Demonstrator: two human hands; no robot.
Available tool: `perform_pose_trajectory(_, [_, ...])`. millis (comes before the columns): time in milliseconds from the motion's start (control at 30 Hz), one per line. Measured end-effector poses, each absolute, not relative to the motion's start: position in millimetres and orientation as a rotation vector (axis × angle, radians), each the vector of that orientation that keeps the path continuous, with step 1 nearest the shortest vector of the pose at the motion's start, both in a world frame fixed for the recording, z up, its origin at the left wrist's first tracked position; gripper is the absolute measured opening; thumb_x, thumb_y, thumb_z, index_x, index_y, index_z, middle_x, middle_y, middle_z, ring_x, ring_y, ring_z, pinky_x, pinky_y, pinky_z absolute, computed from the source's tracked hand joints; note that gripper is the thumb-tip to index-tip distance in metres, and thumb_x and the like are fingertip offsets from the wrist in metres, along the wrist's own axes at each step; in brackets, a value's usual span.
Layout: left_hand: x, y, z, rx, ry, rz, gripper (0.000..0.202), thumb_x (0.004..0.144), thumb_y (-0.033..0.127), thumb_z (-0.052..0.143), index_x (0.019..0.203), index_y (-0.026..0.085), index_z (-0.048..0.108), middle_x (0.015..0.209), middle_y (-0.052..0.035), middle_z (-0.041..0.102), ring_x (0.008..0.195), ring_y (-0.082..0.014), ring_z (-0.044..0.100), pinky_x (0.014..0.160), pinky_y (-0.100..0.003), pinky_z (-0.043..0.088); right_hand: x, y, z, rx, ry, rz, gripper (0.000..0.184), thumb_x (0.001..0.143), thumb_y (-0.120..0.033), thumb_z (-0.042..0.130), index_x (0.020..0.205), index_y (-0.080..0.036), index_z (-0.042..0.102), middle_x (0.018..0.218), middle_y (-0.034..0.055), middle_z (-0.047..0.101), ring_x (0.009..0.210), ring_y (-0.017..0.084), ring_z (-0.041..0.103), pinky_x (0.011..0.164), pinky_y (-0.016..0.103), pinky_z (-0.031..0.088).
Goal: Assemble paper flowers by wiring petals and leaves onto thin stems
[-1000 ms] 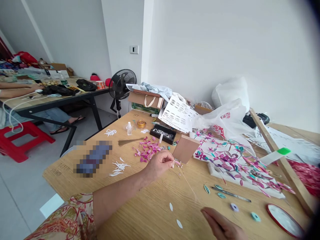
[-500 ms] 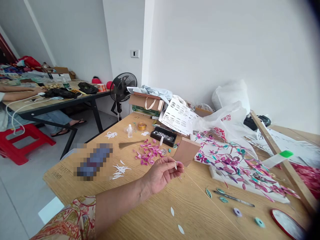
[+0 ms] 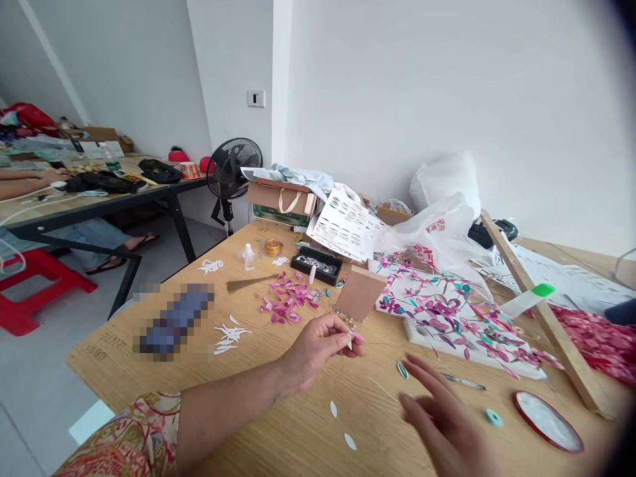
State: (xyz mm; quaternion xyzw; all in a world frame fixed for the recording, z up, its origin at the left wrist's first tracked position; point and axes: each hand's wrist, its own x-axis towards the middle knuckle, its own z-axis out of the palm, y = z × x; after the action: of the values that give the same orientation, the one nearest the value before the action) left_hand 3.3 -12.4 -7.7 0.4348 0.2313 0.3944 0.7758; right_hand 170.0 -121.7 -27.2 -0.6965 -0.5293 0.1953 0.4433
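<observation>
My left hand (image 3: 320, 348) is closed in a pinch over the middle of the table. Between its thumb and fingertips is a small white petal-shaped piece (image 3: 350, 344), with a bit of pink showing beside it. At the lower right, my right hand (image 3: 444, 417) is blurred, thumb and forefinger apart, and I see nothing gripped. A thin pale thread (image 3: 382, 389) runs across the wood close to its thumb. Below my left hand lie two white leaf-shaped pieces (image 3: 333, 409). Near my right forefinger is a green-edged oval of wound thread (image 3: 402, 370).
Pink petals (image 3: 288, 298), white slivers (image 3: 231, 336) and a black tray (image 3: 317, 265) are beyond my left hand. Right of them stand a wooden block (image 3: 361, 293) and colourful flower sprays (image 3: 447, 318). A green spool (image 3: 493, 417) and red-rimmed round dish (image 3: 548, 421) sit at right.
My right hand has come into view from the lower right, over the spools and pen. My left hand keeps its pinch on the white piece. The whole view has shifted slightly to the right.
</observation>
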Motion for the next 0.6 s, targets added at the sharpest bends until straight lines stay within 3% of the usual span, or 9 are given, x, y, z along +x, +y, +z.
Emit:
perform_pose_trajectory(67, [2, -15, -6, 0.962, 0.511, 0.831, 0.018, 0.069, 0.027, 0.061, 0.072, 0.011, 0.053, 0.073, -0.0058, 0.062, 0.067, -0.012, 0.057, 0.069, -0.028, 0.042, 142, -97, -29, -1.622, -1.19, 0.804, 0.052, 0.072, -0.047, 0.053, 0.115, -0.019, 0.047, 0.092, 0.0104, 0.064, 0.052, 0.015, 0.055, 0.042, 0.026, 0.044])
perform_pose_trajectory(133, [1, -15, -5, 0.98, 0.52, 0.815, 0.017, 0.069, 0.027, 0.059, 0.072, 0.011, 0.053, 0.071, -0.0051, 0.061, 0.065, -0.0115, 0.056, 0.067, -0.027, 0.042, 121, -82, -31, -1.477, -1.174, 0.913, 0.046, 0.072, -0.047, 0.053, 0.105, -0.015, 0.053, 0.079, 0.0082, 0.065, 0.059, 0.017, 0.058, 0.047, 0.026, 0.046])
perform_pose_trajectory(233, [0, -12, -8, 1.049, 0.563, 0.82, 0.015, 0.07, 0.026, 0.057, 0.069, 0.012, 0.052, 0.067, -0.0032, 0.059, 0.063, -0.0104, 0.054, 0.066, -0.025, 0.042, 108, -80, -36, -1.57, -1.342, 0.65, 0.033, 0.077, -0.046, 0.044, 0.082, -0.017, 0.059, 0.058, 0.003, 0.06, 0.051, 0.015, 0.055, 0.046, 0.024, 0.042])
perform_pose_trajectory(367, [3, -6, -17, 1.341, 0.683, 0.833, 0.008, 0.069, 0.02, 0.051, 0.065, 0.014, 0.051, 0.069, -0.001, 0.054, 0.059, -0.009, 0.051, 0.058, -0.022, 0.042, 110, -92, -34, -1.737, -1.716, 0.146, 0.036, 0.085, -0.039, 0.032, 0.067, -0.02, 0.057, 0.053, 0.0021, 0.057, 0.046, 0.013, 0.052, 0.044, 0.021, 0.035])
perform_pose_trajectory(600, [2, -7, -20, 2.19, 0.552, 0.777, 0.017, 0.077, 0.015, 0.042, 0.074, 0.018, 0.059, 0.077, -0.0044, 0.058, 0.079, -0.0147, 0.053, 0.072, -0.025, 0.039, 145, -89, 18, -1.784, -2.029, 0.036, 0.036, 0.085, -0.036, 0.031, 0.067, -0.023, 0.06, 0.057, 0.0019, 0.057, 0.049, 0.013, 0.051, 0.045, 0.021, 0.034])
